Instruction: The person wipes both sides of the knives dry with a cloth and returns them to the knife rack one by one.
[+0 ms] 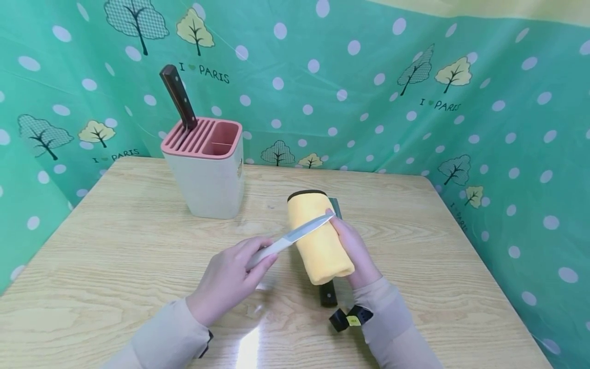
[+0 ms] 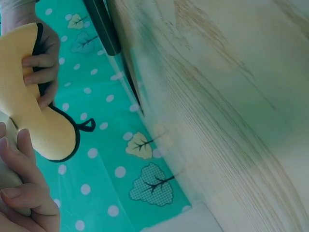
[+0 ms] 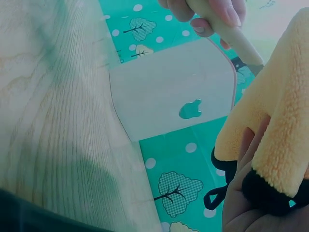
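My left hand (image 1: pixel 230 277) grips the pale handle of a kitchen knife (image 1: pixel 311 228), its blade pointing right and slanting up across the front of a yellow cloth (image 1: pixel 318 251). From the right side my right hand (image 1: pixel 357 251) holds this folded, fluffy cloth, the thumb near the blade's tip. In the right wrist view the cloth (image 3: pixel 285 111) drapes over the fingers, showing its dark trim and a small hanging loop. Beneath the cloth lies a second knife (image 1: pixel 328 294) with a dark handle; the cloth hides most of it in the head view.
A white knife block (image 1: pixel 207 187) with a pink slotted top stands at the back left of the wooden table (image 1: pixel 115 256). One dark-handled knife (image 1: pixel 178 97) sticks up from a slot. Green dotted fabric (image 1: pixel 313 92) hangs behind and along both sides.
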`<state>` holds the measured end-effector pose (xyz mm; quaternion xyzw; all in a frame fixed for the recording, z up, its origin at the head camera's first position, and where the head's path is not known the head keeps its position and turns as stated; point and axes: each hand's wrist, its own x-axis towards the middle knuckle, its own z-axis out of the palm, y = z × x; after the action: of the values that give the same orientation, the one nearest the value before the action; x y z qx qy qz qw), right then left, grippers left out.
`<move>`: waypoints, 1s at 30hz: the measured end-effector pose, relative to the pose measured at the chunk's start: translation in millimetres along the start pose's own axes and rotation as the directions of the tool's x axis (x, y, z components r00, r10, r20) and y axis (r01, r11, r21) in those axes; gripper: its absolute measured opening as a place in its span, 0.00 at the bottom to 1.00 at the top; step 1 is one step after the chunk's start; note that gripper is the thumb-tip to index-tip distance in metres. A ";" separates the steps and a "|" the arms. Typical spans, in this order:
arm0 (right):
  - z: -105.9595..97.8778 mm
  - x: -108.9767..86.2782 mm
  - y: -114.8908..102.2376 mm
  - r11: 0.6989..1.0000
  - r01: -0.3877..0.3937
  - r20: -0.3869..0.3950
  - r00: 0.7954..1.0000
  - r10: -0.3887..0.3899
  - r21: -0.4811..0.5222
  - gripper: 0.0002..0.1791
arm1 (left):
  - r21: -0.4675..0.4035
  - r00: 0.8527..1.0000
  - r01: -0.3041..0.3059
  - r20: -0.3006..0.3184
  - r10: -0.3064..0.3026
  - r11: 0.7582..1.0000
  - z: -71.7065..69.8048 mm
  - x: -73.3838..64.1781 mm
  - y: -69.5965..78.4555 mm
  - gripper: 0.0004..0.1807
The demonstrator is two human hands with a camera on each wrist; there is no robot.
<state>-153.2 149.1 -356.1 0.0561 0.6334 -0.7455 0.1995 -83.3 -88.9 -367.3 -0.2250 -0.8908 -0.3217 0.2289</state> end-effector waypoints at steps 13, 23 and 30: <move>-5.3 -0.4 -1.0 1.000 -0.007 0.045 0.999 0.006 0.029 0.29 | 0.043 0.999 0.025 0.035 -0.027 0.999 -7.8 -3.5 -3.7 0.12; -7.2 0.1 -2.1 0.999 0.007 0.025 1.000 -0.008 0.037 0.27 | 0.082 0.999 -0.044 0.030 0.041 0.996 -15.5 -3.9 -8.8 0.11; -10.1 -1.5 -3.9 0.999 -0.015 0.004 1.000 0.015 0.048 0.29 | 0.137 0.997 -0.067 0.045 0.062 0.988 -22.6 -2.1 -12.3 0.11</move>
<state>-155.0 159.7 -354.0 0.0641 0.6146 -0.7590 0.2050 -82.4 -113.3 -358.7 -0.2437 -0.9076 -0.2470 0.2362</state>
